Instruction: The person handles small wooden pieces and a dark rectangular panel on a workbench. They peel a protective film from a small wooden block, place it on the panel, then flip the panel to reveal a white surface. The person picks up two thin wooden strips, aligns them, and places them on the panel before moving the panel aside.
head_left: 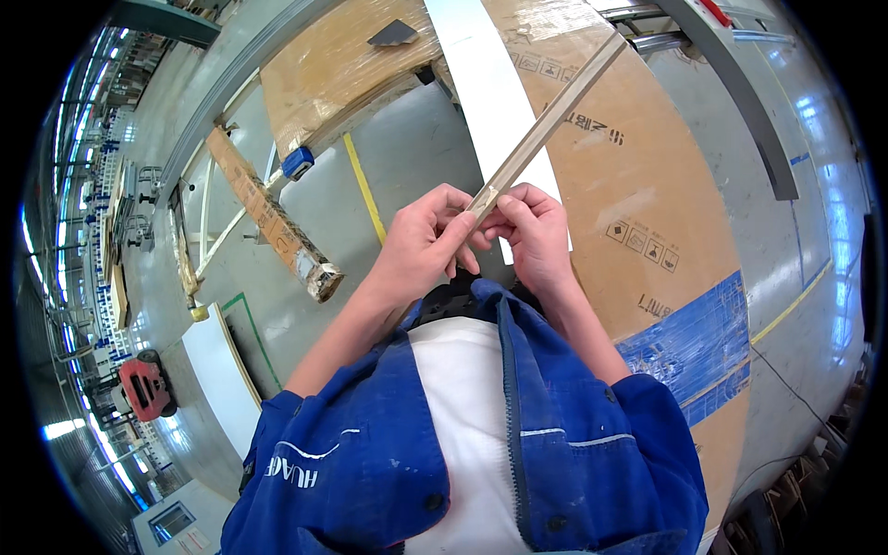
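A long, narrow wooden strip (555, 116) slants up from my hands toward the far right, above a white panel and brown cardboard. My left hand (430, 236) is closed around its near end, with the thumb laid along it. Close beside it, my right hand (535, 231) pinches the same strip, its thumb and bent fingers at the edge. Light, rough-looking wood shows on the strip between my two thumbs. Some fingertips of both hands are hidden behind the strip and each other.
A white panel (467, 69) lies on printed cardboard (638, 176) patched with blue tape (694, 333). To the left are a cardboard-wrapped beam (264, 208), a blue tape measure (297, 163) and a grey frame rail (217, 97). A dark offcut (393, 33) rests on far wrapped cardboard.
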### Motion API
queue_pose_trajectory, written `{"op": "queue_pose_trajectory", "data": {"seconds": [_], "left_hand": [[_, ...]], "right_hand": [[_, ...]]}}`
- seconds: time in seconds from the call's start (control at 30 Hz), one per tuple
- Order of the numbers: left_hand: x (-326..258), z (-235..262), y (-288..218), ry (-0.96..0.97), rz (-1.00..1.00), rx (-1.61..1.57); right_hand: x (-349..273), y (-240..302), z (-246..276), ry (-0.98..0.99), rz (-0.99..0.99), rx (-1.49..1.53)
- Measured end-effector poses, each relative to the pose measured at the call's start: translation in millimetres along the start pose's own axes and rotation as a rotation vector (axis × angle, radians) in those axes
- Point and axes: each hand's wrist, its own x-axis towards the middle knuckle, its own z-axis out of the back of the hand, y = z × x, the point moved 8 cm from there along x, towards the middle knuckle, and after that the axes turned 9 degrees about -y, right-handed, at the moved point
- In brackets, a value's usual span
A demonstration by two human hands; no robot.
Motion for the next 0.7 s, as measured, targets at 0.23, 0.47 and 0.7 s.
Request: {"op": "queue_pose_trajectory", "data": {"seconds": [0.23,0.47,0.7], "left_hand": [[6,-11,7,0.078,0.073,-0.183],[11,-17,5,0.166,0.102,-0.246],[9,-20,9,0.204,0.156,-0.249]], "right_hand": [[-3,5,12,0.051,-0.065,-0.014],[-4,10,18,-0.005,-0.043,-0.029],[-5,1,21,0.063,-0.042,-0.125]]}}
